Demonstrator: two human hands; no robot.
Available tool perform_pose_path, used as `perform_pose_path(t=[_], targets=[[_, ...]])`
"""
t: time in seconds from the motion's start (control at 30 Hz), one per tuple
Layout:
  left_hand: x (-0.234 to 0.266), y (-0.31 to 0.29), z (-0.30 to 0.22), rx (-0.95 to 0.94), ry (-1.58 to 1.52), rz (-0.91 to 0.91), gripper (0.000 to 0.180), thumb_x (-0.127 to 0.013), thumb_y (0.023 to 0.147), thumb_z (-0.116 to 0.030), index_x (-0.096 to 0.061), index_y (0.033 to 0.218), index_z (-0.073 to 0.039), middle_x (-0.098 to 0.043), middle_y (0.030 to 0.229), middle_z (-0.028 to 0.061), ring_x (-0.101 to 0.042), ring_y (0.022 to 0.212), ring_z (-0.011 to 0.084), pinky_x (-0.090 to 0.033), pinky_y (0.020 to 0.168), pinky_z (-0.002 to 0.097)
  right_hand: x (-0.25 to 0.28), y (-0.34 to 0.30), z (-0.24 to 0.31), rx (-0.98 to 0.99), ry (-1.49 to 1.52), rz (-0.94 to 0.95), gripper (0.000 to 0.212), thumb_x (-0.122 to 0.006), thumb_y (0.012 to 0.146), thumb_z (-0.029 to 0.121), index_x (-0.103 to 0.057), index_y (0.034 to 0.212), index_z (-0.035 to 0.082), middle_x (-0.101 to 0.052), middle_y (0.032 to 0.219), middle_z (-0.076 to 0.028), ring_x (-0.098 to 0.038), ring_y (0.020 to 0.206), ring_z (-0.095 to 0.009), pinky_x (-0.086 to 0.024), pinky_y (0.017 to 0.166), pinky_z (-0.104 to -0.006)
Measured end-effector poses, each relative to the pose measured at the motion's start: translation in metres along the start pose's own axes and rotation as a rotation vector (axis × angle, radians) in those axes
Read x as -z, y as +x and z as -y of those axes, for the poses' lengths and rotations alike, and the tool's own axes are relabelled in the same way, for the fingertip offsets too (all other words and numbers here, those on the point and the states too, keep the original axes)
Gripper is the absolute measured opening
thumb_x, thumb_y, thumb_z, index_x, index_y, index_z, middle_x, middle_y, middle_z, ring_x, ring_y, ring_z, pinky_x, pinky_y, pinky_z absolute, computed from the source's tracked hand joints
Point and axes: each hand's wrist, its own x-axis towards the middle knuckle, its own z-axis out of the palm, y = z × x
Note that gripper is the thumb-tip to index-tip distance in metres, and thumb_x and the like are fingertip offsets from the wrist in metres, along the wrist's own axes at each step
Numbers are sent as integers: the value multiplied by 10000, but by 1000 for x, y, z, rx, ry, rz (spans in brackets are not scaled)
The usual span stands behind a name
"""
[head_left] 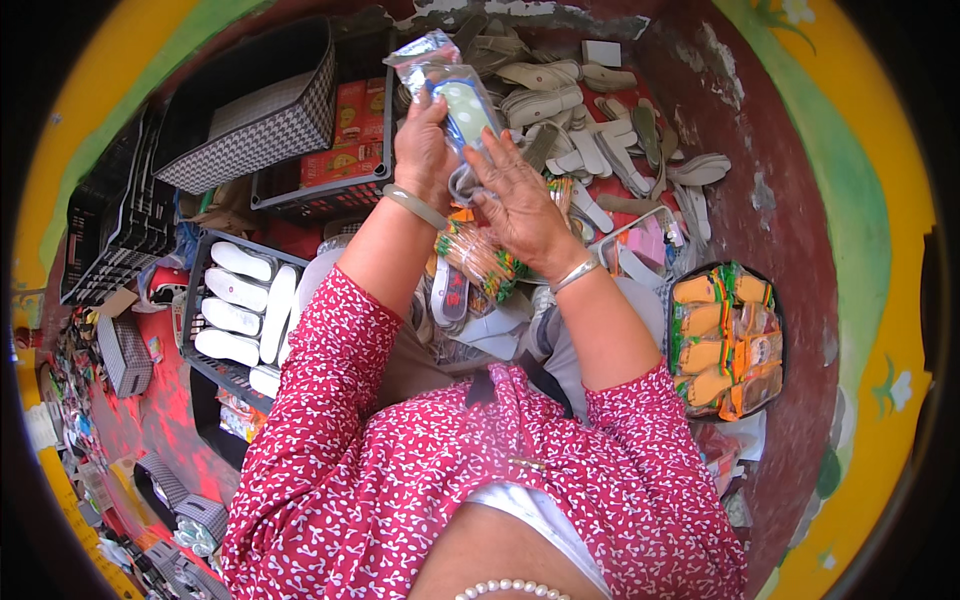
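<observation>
Pearl beads [512, 588] sit closest to the camera in the head view, just below a white neckline [535, 522] and a pinkish-red shirt [430, 455] covered in small white shapes. Beyond the shirt both forearms reach up to a clear packet [464, 112], which is raised at a slant between the two hands, above the crowded floor; a pale green, dotted, blue-edged piece shows through its plastic, and its upper end is shiny and crumpled. On the left hand [423, 150], below which a pale bangle [415, 207] circles the wrist, the fingers are clamped on the packet's left edge, so that most of it lies to the right of them. On the right hand [522, 208], the fingers [497, 152] are stretched out, with the thumb apart from them, and lie against the packet's lower right edge without closing round it. Just under that hand is a grey curled piece [463, 184]; whether it belongs to the packet I cannot tell. Below the hands lies a bundle of orange and green packs [478, 256]. To the left, a dark crate [230, 377] holds white insoles [229, 316], and a checked box [265, 133] sits beside red cartons [345, 163]. Past the packet spreads a pile of grey and white insoles [540, 105]; to the right, a dark-rimmed tray is filled with yellow-orange packs [703, 320].
</observation>
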Motion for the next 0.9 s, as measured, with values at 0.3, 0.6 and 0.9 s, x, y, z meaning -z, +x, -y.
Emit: perform_pose_path(t=[0.3,0.6,0.9], targets=[[13,25,-43,-227,-211,-123,333,-368,924,-87,-428,1236,11,-509,1187,166,-514,1067,296,-386,969,427,-7,-10,-2,-170,-92,-44,469,-536,802,40,-456,1264,31,-340,1370,-201,-333,1266,-354,-311,1021,-391],[0,10,-29,-171,-167,-56,346,-344,919,-70,-409,1259,-54,-514,1160,122,-513,1058,270,-415,933,408,27,3,11,-724,1533,-174,479,-653,806,388,-557,1087,12,-610,984,-42,-581,878,-106,-477,778,-255],[-3,0,-2,-26,42,38,742,-546,876,-298,-51,1395,-109,-149,1414,134,-192,1299,300,-273,1015,479,37,-4,-7,-419,193,-368,262,-663,760,161,-632,999,58,-615,936,-62,-587,835,-171,-481,709,-305]])
